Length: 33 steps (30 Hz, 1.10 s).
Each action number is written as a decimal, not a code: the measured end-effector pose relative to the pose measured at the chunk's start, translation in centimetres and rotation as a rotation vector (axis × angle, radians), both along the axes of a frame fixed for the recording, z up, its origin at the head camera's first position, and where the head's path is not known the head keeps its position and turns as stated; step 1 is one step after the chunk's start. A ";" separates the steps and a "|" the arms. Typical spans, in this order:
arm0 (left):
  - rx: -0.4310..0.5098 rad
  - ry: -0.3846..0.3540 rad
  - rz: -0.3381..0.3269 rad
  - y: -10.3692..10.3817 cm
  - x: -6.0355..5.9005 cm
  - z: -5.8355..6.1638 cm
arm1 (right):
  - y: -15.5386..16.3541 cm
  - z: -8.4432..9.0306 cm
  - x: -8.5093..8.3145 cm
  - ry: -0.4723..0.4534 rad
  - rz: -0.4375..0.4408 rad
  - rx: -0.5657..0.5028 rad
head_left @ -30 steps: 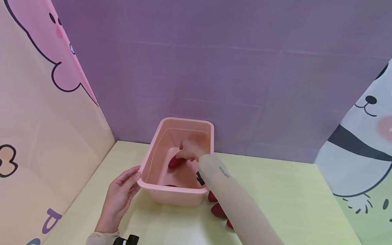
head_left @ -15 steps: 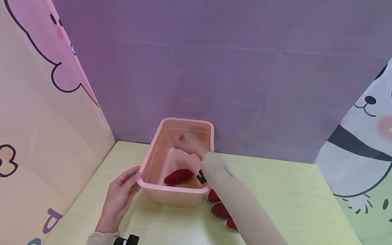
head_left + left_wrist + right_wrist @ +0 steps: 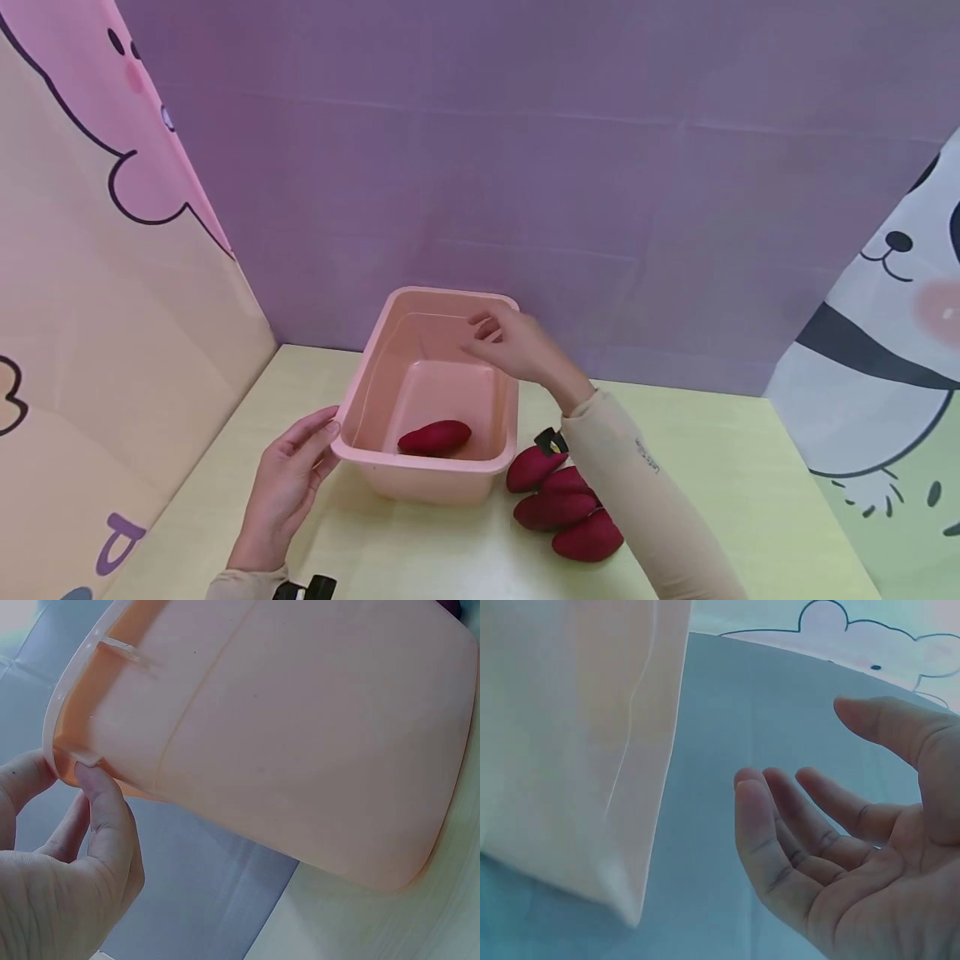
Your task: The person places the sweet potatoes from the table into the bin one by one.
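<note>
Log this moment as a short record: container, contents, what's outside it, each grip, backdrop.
Container: pink bin, upright on the pale table
Inside: one dark red piece visible, at the near end
Outside: at least four similar pieces clustered right of the bin, partly hidden by the sleeve
Left grip: pinches the bin's near-left corner
Right grip: holds nothing, raised at the bin's right side
Backdrop: purple sheet

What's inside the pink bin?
One dark red tapered item shows, low behind the near rim, which hides the nearest strip of floor. The right hand covers part of the pink bin at far right.
</note>
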<state>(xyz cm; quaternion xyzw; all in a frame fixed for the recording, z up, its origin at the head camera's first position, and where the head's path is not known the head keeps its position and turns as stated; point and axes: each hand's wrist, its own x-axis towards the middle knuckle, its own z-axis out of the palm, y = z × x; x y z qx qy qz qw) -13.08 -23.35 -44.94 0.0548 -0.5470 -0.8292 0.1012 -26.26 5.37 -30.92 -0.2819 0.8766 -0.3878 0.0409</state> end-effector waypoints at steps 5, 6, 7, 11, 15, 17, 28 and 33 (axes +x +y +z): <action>0.005 0.004 -0.005 -0.1 0.2 0.0 | 4.0 -1.7 1.8 -0.041 -0.010 -0.060; 0.006 0.006 -0.007 -0.1 0.2 0.0 | 4.8 -2.1 2.2 -0.047 -0.023 -0.067; 0.009 0.009 -0.006 -0.1 0.2 0.0 | 5.6 -2.5 2.6 -0.050 -0.039 -0.071; 0.017 0.023 -0.012 -0.1 0.2 0.0 | 9.1 -4.7 4.1 -0.061 -0.107 -0.064; 0.023 0.021 -0.012 0.0 0.1 -0.1 | 12.4 -7.7 5.1 -0.084 -0.155 -0.056; 0.026 0.015 -0.010 -0.1 0.1 0.0 | 13.7 -9.2 5.5 -0.113 -0.181 -0.064; 0.032 0.000 -0.003 -0.3 0.1 0.1 | 17.8 -16.4 6.8 -0.317 -0.280 -0.166; 0.031 -0.001 0.002 -0.4 0.1 0.1 | 18.2 -17.9 6.9 -0.385 -0.216 -0.223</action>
